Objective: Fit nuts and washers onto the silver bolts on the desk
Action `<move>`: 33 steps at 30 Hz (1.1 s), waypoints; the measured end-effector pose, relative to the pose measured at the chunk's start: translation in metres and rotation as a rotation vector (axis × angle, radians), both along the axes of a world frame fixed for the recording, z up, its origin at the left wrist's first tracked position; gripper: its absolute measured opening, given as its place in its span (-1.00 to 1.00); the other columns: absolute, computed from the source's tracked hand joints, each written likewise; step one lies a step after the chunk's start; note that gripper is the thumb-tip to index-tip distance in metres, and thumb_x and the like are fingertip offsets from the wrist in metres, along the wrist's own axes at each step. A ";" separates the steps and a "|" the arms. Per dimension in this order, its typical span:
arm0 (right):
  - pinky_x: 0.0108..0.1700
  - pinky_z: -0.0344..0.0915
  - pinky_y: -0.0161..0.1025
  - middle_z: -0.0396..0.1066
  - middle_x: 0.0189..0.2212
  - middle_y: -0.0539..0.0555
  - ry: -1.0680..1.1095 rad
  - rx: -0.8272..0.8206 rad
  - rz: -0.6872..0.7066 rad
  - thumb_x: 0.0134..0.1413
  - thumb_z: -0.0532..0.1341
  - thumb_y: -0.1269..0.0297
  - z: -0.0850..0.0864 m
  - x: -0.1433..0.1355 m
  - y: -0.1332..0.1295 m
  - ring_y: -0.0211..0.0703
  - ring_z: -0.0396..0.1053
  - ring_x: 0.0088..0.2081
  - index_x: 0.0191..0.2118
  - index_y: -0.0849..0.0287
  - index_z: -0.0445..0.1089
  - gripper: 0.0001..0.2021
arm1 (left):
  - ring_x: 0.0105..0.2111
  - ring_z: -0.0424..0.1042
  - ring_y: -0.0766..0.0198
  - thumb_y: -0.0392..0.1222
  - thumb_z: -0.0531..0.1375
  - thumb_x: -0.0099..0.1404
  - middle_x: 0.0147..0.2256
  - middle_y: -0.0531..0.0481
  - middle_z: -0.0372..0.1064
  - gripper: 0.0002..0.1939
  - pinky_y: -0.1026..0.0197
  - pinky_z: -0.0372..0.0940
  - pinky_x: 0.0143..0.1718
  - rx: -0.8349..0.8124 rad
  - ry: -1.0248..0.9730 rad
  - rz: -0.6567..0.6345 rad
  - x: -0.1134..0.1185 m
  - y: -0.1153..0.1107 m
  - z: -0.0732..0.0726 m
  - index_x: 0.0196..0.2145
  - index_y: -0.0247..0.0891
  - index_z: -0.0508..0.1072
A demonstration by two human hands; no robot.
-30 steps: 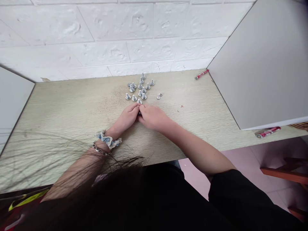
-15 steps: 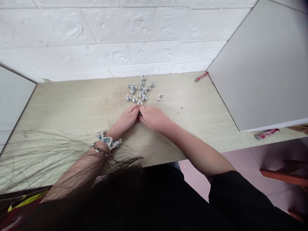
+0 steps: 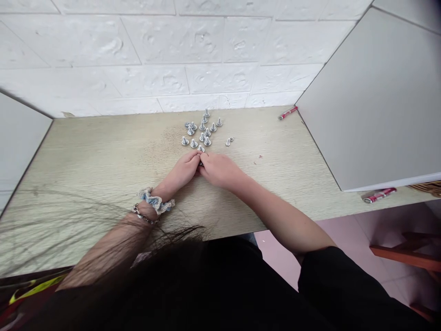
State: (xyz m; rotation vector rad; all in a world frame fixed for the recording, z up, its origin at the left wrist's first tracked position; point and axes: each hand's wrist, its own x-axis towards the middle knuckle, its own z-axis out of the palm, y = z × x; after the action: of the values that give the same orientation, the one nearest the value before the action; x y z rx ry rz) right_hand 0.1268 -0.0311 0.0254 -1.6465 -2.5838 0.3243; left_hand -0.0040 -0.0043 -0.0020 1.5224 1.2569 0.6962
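Observation:
My left hand [image 3: 181, 172] and my right hand [image 3: 220, 170] rest on the wooden table [image 3: 103, 151], fingertips pressed together around a small metal screw [image 3: 200, 161] that is mostly hidden between them. Just beyond the fingers, several silver screws [image 3: 201, 131] stand on their heads in a loose cluster. One more screw [image 3: 228, 141] lies on its side a little to the right of the cluster. A fabric scrunchie and a chain bracelet circle my left wrist [image 3: 151, 204].
A grey panel [image 3: 375, 101] walls off the table's right side, another grey panel [image 3: 17, 142] the left. A white brick wall runs along the back. One red pen [image 3: 287, 112] lies at the back right corner, another red pen [image 3: 378, 195] at the right front edge.
Both hands stay together at the same spot on the table. The view has tilted slightly, so everything sits a little lower in the picture.

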 end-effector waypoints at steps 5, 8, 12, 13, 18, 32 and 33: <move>-0.21 0.21 -0.17 0.40 -0.18 0.25 0.013 0.001 0.003 0.23 -0.10 0.26 -0.001 0.000 0.001 -0.03 0.37 -0.22 -0.07 0.34 0.26 -0.67 | -0.40 0.30 0.26 -0.21 -0.04 0.19 -0.41 0.02 0.36 -0.72 0.23 0.23 -0.32 0.023 0.023 -0.003 0.000 -0.001 0.002 -0.28 -0.28 0.44; -0.22 0.21 -0.17 0.40 -0.19 0.24 0.020 0.008 0.010 0.23 -0.10 0.26 -0.002 0.001 0.001 -0.04 0.37 -0.23 -0.09 0.34 0.26 -0.68 | -0.42 0.29 0.28 -0.21 -0.04 0.19 -0.41 0.02 0.35 -0.71 0.25 0.22 -0.37 0.009 0.026 0.000 0.001 -0.002 0.003 -0.27 -0.29 0.44; -0.22 0.21 -0.17 0.40 -0.18 0.24 0.027 0.003 0.008 0.23 -0.10 0.27 -0.001 0.001 0.001 -0.04 0.37 -0.23 -0.08 0.34 0.27 -0.68 | -0.45 0.28 0.29 -0.21 -0.04 0.18 -0.44 0.03 0.34 -0.70 0.27 0.20 -0.43 -0.019 0.012 0.006 0.002 -0.003 0.005 -0.25 -0.29 0.44; -0.22 0.21 -0.17 0.40 -0.18 0.25 0.026 0.000 0.007 0.23 -0.11 0.27 -0.001 0.001 0.001 -0.04 0.36 -0.22 -0.08 0.34 0.26 -0.68 | -0.46 0.28 0.29 -0.21 -0.04 0.18 -0.44 0.03 0.34 -0.70 0.27 0.20 -0.44 -0.021 0.006 0.010 0.002 -0.003 0.005 -0.26 -0.29 0.44; -0.21 0.21 -0.16 0.39 -0.17 0.26 0.014 -0.006 0.008 0.23 -0.10 0.26 0.000 0.000 0.001 -0.03 0.36 -0.22 -0.06 0.34 0.25 -0.67 | -0.46 0.28 0.30 -0.24 -0.03 0.17 -0.47 0.04 0.32 -0.72 0.29 0.20 -0.44 -0.011 -0.009 0.022 0.002 -0.002 0.004 -0.28 -0.29 0.45; -0.24 0.20 -0.17 0.40 -0.19 0.25 0.022 0.001 0.007 0.21 -0.06 0.23 0.001 0.000 0.000 -0.03 0.37 -0.24 -0.09 0.36 0.27 -0.67 | -0.63 0.31 0.34 -0.31 -0.04 0.21 -0.59 0.08 0.28 -0.75 0.32 0.23 -0.61 -0.144 -0.061 0.050 0.006 -0.005 0.011 -0.28 -0.27 0.42; -0.24 0.20 -0.16 0.40 -0.19 0.25 0.024 0.003 0.007 0.21 -0.06 0.23 0.001 0.000 0.000 -0.03 0.37 -0.24 -0.09 0.36 0.28 -0.67 | -0.63 0.31 0.34 -0.32 -0.04 0.20 -0.59 0.08 0.28 -0.75 0.33 0.23 -0.62 -0.142 -0.060 0.055 0.006 -0.005 0.011 -0.29 -0.27 0.42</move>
State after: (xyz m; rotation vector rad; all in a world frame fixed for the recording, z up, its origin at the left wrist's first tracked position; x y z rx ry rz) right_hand 0.1266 -0.0314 0.0262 -1.6225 -2.5726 0.3381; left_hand 0.0019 -0.0098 0.0091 1.3460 1.2799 0.6689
